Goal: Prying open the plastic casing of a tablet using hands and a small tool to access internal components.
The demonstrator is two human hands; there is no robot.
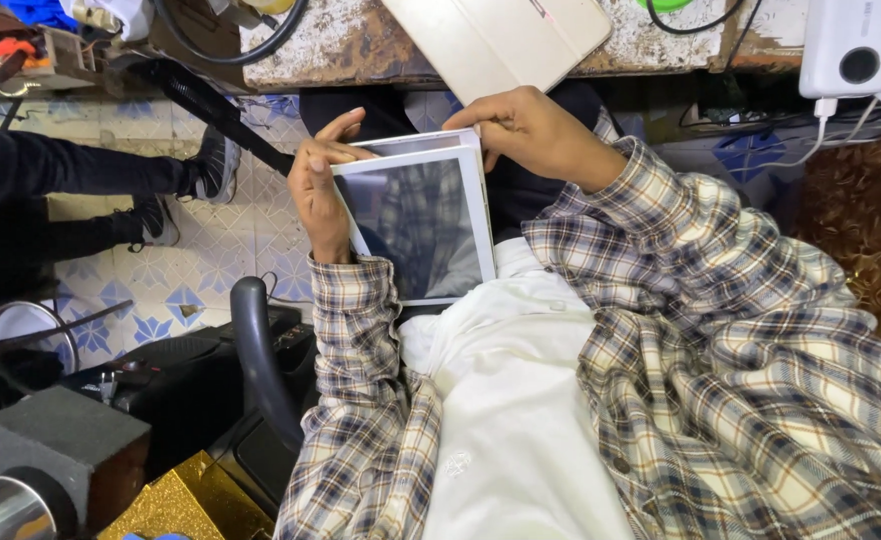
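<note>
Both hands, the left hand (pixel 316 190) and the right hand (pixel 531 130), grip the white tablet (pixel 421 225) at its top edge, seemingly separating its screen, which needs gentle prying

left hand (pixel 318 195): fingers curled, gripping | right hand (pixel 531 130): fingers curled, gripping

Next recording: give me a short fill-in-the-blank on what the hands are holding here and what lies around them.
1. Both hands grip a white-framed ____ with a dark screen.
2. The left hand holds its side edge; the right hand grips its ____ edge.
3. The person's sleeves have a ____ pattern.
4. Beyond the hands, a beige folded cover lies on a worn ____.

Missing words: tablet; top; plaid; workbench
</note>
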